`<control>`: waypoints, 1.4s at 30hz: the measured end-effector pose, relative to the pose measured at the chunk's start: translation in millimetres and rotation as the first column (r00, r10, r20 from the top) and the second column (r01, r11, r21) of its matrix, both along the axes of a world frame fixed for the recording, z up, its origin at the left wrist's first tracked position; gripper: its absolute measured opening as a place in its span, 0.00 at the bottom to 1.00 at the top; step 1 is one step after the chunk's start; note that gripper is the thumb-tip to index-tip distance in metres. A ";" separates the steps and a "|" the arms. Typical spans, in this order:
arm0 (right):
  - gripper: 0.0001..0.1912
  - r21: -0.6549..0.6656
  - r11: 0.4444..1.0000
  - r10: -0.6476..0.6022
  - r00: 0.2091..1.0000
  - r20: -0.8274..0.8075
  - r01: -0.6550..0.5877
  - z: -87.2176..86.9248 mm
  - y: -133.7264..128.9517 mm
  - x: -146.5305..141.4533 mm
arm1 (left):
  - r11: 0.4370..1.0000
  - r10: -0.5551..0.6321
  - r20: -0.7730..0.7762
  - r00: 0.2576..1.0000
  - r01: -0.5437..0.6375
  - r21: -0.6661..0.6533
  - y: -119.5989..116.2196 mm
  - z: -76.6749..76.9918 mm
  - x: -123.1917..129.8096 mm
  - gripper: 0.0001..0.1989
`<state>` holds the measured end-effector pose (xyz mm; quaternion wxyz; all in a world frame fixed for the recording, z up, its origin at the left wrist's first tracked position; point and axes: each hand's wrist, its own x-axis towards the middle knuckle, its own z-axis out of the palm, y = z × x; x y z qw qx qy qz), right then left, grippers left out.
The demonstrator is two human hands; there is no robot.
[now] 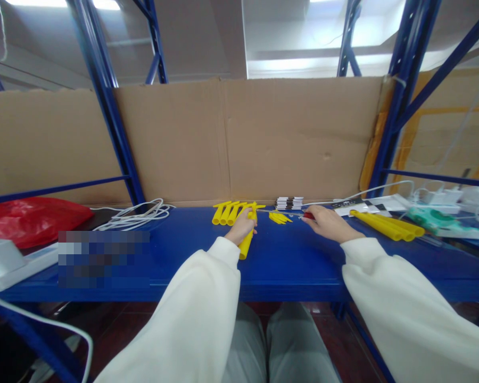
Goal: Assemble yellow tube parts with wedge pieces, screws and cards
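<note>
Here's our blue table [199, 268], the red bag [35, 215] hiding any contents; our left hand [241, 227] wraps its fingers round a yellow tube [245, 249] near the row of tubes [225, 215], our right hand [329, 223] grips a red-handled tool [308, 215], shaft toward the tube: best braced firmly, shaft aligned.

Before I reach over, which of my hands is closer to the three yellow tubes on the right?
Your right. The right hand, on a red-handled tool, is just left of the three yellow tubes; the left hand, gripping a single tube, is farther left.
</note>
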<state>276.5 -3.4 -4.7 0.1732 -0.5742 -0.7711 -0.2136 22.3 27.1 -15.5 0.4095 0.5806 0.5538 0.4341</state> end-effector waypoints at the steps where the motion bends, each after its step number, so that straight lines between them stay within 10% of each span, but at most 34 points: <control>1: 0.12 0.005 1.000 0.023 1.000 -0.001 -0.023 -0.6 1.1 1.1 | 1.000 0.000 -0.004 1.000 0.000 0.002 0.9 -0.7 -0.4 0.27; 17: 0.10 -0.155 0.951 0.196 0.910 -0.365 -0.267 -12.2 11.8 14.0 | 1.000 -0.011 -0.050 0.999 0.012 0.017 -6.8 5.4 -1.2 0.32; 42: 0.12 -0.117 0.990 0.068 0.993 -0.099 -0.079 1.7 -4.5 7.0 | 1.000 -0.010 -0.018 1.000 0.011 0.024 -1.3 0.5 -2.7 0.30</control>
